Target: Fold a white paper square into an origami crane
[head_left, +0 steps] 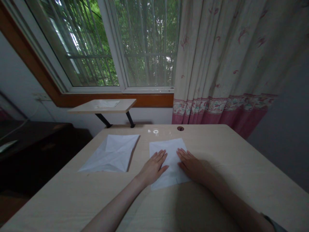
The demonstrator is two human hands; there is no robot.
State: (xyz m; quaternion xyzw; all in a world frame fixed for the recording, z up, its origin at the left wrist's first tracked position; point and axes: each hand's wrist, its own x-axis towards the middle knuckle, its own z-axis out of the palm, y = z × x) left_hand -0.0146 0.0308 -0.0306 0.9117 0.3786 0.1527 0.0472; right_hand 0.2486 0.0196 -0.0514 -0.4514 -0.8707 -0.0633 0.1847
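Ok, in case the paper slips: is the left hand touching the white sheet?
Touching: the head view shows the left hand lying flat, its fingers over the white sheet.
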